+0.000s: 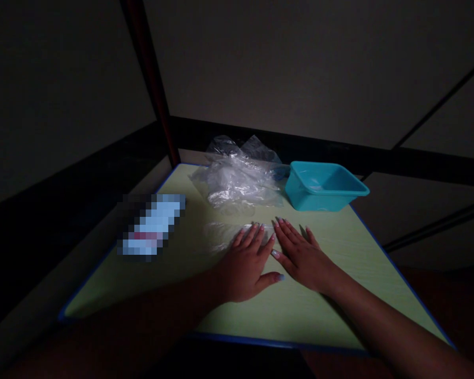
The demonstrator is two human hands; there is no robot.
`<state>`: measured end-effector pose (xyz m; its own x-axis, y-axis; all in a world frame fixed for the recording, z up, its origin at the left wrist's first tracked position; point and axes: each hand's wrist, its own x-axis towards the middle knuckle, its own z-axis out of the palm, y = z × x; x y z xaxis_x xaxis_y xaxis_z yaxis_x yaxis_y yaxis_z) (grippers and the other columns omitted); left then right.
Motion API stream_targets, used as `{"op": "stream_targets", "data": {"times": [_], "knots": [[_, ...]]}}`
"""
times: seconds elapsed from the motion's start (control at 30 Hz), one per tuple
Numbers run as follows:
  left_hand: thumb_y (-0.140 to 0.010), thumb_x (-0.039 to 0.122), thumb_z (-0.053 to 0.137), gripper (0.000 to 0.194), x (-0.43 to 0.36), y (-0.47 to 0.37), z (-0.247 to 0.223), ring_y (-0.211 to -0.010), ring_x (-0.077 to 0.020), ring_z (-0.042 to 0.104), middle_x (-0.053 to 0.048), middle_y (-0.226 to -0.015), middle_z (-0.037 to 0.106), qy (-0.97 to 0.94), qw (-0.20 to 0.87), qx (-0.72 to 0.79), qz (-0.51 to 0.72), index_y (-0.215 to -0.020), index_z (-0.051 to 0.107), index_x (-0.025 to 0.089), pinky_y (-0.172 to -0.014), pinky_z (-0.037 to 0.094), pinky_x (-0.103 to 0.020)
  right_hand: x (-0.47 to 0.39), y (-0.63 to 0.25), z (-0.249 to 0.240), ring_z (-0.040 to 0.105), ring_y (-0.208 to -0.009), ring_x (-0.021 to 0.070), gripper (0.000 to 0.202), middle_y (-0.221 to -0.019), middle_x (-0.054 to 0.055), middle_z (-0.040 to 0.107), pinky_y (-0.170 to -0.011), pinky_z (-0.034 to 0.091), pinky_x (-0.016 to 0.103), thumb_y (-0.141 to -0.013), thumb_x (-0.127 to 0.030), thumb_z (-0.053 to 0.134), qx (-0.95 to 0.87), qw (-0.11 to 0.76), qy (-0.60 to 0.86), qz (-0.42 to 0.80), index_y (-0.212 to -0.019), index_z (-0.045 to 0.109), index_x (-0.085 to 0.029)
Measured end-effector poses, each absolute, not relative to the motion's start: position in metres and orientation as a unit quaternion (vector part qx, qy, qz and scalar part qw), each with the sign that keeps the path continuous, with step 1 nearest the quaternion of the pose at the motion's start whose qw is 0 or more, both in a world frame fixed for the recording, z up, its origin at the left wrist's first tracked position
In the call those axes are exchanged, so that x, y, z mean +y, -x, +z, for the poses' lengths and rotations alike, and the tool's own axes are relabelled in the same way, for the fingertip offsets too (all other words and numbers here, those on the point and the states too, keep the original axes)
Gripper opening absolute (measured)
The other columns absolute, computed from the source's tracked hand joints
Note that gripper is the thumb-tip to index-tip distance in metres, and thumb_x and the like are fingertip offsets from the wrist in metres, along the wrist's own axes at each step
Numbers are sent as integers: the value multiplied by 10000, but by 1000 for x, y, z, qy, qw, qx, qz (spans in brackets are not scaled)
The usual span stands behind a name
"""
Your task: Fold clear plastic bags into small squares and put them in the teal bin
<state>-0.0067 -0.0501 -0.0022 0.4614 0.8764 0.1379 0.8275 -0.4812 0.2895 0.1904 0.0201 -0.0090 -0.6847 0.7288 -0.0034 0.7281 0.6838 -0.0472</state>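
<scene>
A flat, clear plastic bag (221, 236) lies on the table, its right part under my fingers. My left hand (247, 266) rests palm down on it, fingers stretched out and thumb pointing right. Beside it, my right hand (302, 252) is laid flat with fingers extended, its tips near the bag's right end. Neither hand grips anything. Just beyond my hands sits a crumpled heap of clear plastic bags (240, 181). How much of the flat bag is covered by my hands I cannot tell.
A turquoise plastic basin (319, 202) stands at the table's back right. On the left lies a bright, pixelated rectangular object (154, 226). The pale green table (312, 321) has a blue edge. Walls close in behind and at the left; the room is dim.
</scene>
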Motion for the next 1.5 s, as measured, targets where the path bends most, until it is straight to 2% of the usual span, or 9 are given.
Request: {"op": "stream_targets", "data": {"times": [0.1, 0.17, 0.27, 0.4, 0.5, 0.57, 0.7, 0.93, 1.5], "knots": [[-926, 629, 368, 749, -45, 11, -2, -1451, -351, 185, -204, -1542, 291, -847, 76, 506, 142, -1463, 340, 107, -1138, 205, -559, 18, -189, -7, 145, -1457, 282, 676, -1585, 126, 142, -1102, 163, 646, -988, -505, 251, -914, -2, 404, 31, -1543, -13, -222], [-908, 587, 460, 693, -37, 20, 2, -1399, -340, 311, -188, -1488, 401, -842, 63, 508, 171, -1415, 413, 119, -1117, 260, -530, 17, -189, -5, 154, -1456, 289, 669, -1584, 129, 146, -1097, 143, 663, -985, -510, 247, -910, -5, 413, 43, -1547, 46, -208], [-893, 432, 548, 392, -18, 45, 9, -1126, -271, 542, -136, -1163, 632, -799, 42, 560, 214, -1128, 620, 127, -989, 413, -393, 21, -190, 0, 212, -1442, 310, 640, -1577, 136, 199, -1084, 139, 683, -978, -490, 282, -904, 25, 422, 58, -1537, 169, -200], [-777, 430, 652, 312, 5, 85, 17, -1014, -304, 549, -126, -987, 644, -715, 39, 681, 154, -893, 638, 141, -869, 445, -389, 41, -199, 2, 404, -1332, 345, 479, -1451, 150, 462, -1038, 216, 698, -968, -401, 328, -886, 122, 445, 44, -1382, 486, -221], [-713, 458, 669, 302, 14, 105, 21, -963, -286, 572, -82, -920, 653, -705, 111, 690, 122, -814, 616, 179, -788, 437, -331, 61, -209, 0, 547, -1146, 305, 373, -1205, 144, 633, -990, 384, 531, -942, -377, 411, -866, 183, 464, 34, -1169, 641, -190], [-693, 441, 653, 268, 16, 111, 23, -878, -255, 590, -57, -849, 647, -709, 166, 674, 121, -761, 595, 188, -713, 418, -297, 70, -213, -2, 570, -1068, 291, 325, -1110, 132, 657, -916, 441, 453, -918, -377, 464, -856, 194, 477, 33, -1095, 661, -188], [-654, 401, 626, 223, 15, 112, 26, -730, -210, 583, -36, -755, 631, -706, 217, 663, 125, -685, 559, 190, -606, 375, -271, 74, -212, -5, 561, -1032, 289, 242, -1057, 108, 655, -864, 444, 431, -878, -376, 544, -854, 202, 477, 53, -1015, 662, -217], [-673, 395, 571, 235, 10, 111, 37, -688, -197, 594, -21, -720, 645, -692, 254, 664, 124, -759, 600, 179, -610, 397, -267, 75, -208, -5, 556, -935, 269, 133, -895, 76, 658, -810, 433, 386, -829, -343, 626, -836, 195, 507, 86, -804, 650, -214], [-740, 407, 541, 286, 11, 117, 31, -494, -158, 553, -23, -545, 628, -624, 302, 703, 159, -608, 622, 167, -511, 363, -264, 75, -212, -5, 544, -919, 265, 93, -894, 78, 651, -766, 409, 360, -816, -273, 611, -822, 176, 538, 69, -778, 657, -202]]}}
